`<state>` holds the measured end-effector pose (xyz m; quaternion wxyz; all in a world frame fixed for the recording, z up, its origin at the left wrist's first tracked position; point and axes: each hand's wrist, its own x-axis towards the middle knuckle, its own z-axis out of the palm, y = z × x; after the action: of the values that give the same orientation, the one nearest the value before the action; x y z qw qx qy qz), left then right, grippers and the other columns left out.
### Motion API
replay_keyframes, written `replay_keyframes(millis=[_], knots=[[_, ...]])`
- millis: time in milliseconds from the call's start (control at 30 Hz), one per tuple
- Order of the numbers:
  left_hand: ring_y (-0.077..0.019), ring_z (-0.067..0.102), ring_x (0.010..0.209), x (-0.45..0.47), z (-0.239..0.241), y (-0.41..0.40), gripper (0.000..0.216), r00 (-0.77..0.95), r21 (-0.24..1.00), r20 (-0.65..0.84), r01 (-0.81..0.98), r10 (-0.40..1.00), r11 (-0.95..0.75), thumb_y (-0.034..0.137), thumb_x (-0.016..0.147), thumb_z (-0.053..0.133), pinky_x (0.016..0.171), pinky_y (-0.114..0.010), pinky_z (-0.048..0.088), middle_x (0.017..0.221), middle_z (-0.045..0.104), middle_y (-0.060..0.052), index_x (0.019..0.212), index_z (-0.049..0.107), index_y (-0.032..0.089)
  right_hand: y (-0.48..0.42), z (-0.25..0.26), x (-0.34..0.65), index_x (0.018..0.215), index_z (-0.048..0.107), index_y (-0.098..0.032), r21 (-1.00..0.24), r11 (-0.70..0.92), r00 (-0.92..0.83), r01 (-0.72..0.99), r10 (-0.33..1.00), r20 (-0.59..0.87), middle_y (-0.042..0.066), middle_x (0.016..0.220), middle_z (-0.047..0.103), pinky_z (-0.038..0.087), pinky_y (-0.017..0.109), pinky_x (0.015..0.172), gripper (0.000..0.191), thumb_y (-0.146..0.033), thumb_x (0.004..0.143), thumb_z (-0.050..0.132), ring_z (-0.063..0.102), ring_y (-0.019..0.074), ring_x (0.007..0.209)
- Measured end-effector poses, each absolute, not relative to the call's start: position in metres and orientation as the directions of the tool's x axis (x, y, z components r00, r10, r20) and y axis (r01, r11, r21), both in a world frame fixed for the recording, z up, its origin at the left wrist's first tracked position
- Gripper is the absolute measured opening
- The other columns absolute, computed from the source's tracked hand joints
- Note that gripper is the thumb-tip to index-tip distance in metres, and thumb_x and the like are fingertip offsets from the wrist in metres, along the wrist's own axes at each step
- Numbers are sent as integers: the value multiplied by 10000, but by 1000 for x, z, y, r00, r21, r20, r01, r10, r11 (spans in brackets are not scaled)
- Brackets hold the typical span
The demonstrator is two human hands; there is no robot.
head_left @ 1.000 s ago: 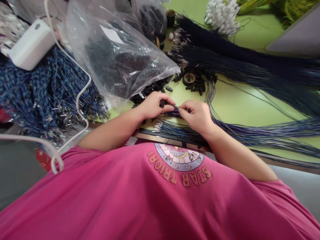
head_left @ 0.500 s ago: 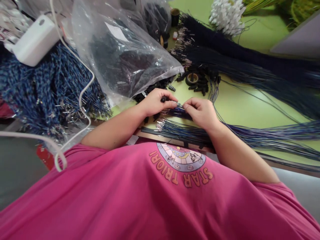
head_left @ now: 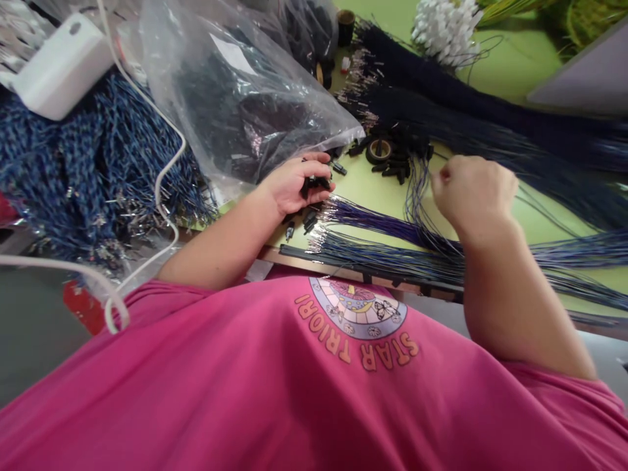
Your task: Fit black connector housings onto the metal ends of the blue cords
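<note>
My left hand (head_left: 289, 185) is curled around several small black connectors (head_left: 316, 185), which show between its thumb and fingers. Off to the right, my right hand (head_left: 475, 193) is closed in a fist with its back towards me; its fingertips are hidden, and I cannot make out what they hold. Thin blue and purple wires (head_left: 375, 219) with metal tips lie on the table between the two hands. A second bundle of blue wires (head_left: 387, 250) runs along the front edge. More loose black connectors (head_left: 310, 219) rest beside and below my left hand.
A clear plastic bag (head_left: 275, 98) of dark parts lies behind my left hand. Blue twisted wires (head_left: 132, 144) and a white device (head_left: 63, 65) are at left. A tape roll (head_left: 379, 150), dark wires (head_left: 441, 98) and white connectors (head_left: 444, 33) lie further back.
My right hand has moved away to the right, from close beside my left hand. My left hand has shifted slightly left and back, its fingers looser around the black connectors.
</note>
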<state>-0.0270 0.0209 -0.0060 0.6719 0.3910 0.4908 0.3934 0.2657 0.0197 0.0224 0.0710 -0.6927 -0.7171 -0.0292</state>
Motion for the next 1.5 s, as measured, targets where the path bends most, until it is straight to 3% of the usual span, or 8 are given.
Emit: replay_keyframes(millis=[133,267,400,600,700,933,1067,1500], knots=[[-117,636,595,-23,8,14,252,215,833,-438,-268,873,484,229,709,599,461,-202,458,710,580,9,940,514,176,-22,23,210,928,698,-187,-183,621,-643,762,758,-106,80,951,707,396,313,670,216,-273,917,501,624,214,869],[-67,531,466,-21,9,11,142,287,851,-393,-246,874,464,257,795,591,388,-152,301,653,538,16,874,519,164,-42,7,175,946,672,-143,-121,697,-705,707,679,-206,118,953,688,356,314,629,307,-221,961,375,629,223,839],[-29,447,412,-20,6,9,176,292,919,-319,-138,902,369,284,835,654,407,-149,275,607,503,37,870,547,148,-35,3,179,941,654,-132,-203,689,-718,696,671,-185,133,962,691,357,311,667,269,-202,929,395,608,216,824],[-8,414,414,-20,10,7,209,288,964,-240,-41,927,263,284,810,709,416,-163,274,634,544,29,835,575,125,-17,16,196,739,563,-182,-757,294,-654,584,722,-225,14,693,640,388,264,646,87,-221,805,522,543,128,638],[-3,435,447,-21,10,6,201,360,968,-223,-25,906,249,257,788,712,426,-170,291,800,653,-29,894,619,115,-14,17,193,850,583,-187,-896,103,-727,432,627,-279,-16,665,619,394,259,611,121,-297,800,576,544,121,609],[-11,414,415,-21,6,3,332,432,966,-234,0,871,259,159,762,658,424,-186,277,827,698,-41,1090,615,138,-15,8,192,734,624,-161,-923,102,-459,372,884,-87,-27,629,545,342,260,594,104,-264,744,606,438,96,593],[-21,419,406,-19,6,2,246,442,965,-232,-8,866,263,118,725,661,416,-187,260,773,691,-26,962,596,138,-12,4,200,696,641,-161,-937,58,-267,344,963,-39,-26,608,530,328,266,589,104,-256,727,615,419,97,589],[-24,438,426,-16,11,-2,166,466,960,-279,155,840,233,197,839,633,448,-183,303,707,664,-1,990,592,141,-18,11,202,665,621,-156,-853,204,-302,481,952,57,-20,602,539,338,269,621,201,-290,809,578,454,108,613]])
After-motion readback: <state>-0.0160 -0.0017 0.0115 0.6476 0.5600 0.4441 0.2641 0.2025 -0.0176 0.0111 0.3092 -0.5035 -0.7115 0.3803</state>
